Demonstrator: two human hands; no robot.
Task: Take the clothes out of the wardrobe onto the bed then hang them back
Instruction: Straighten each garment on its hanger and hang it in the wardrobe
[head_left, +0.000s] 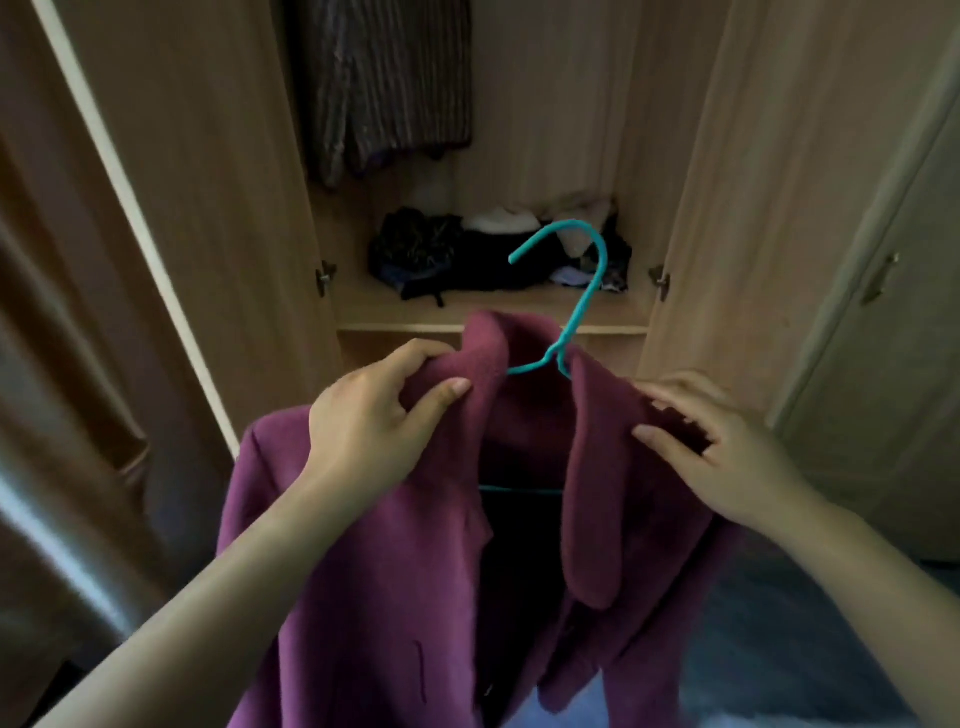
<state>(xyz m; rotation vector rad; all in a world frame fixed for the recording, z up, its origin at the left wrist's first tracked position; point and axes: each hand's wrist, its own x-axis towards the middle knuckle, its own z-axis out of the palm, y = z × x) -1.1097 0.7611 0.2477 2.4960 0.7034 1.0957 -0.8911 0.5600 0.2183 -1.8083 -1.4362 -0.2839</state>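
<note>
**A:** Where is the plum coat (395, 571) right now?

**B:** It is on the teal hanger (588, 291), held up between both hands in front of the open wardrobe (218, 156). The hook rises above and beyond the hands, toward the inside of the wardrobe.

**A:** And how are the hands holding it?

**B:** The left hand (374, 421) has its thumb and fingers curled round the collar fold at one shoulder. The right hand (727, 452) pinches the cloth at the other shoulder, thumb in front and fingers spread over the edge. It is a little blurred, but it looks like a hold.

**A:** So which step is this?

**B:** I'd judge the hanging-back half. The coat is settled on its hanger and faces the wardrobe, though it could also have just been lifted out.

**A:** What's past the hands?

**B:** A striped garment (384, 88) hangs high up and beyond the left hand. Lower down, a heap of clothes (467, 254) lies on a shelf (483, 306) just beyond the hook.

**A:** What does the next move need?

**B:** The rail is out of view, somewhere above. One hand probably has to shift to the hook or neck of the hanger and raise it well above where the hands are now. The hook would go on beside the striped garment, without the coat sliding off a shoulder.
</note>
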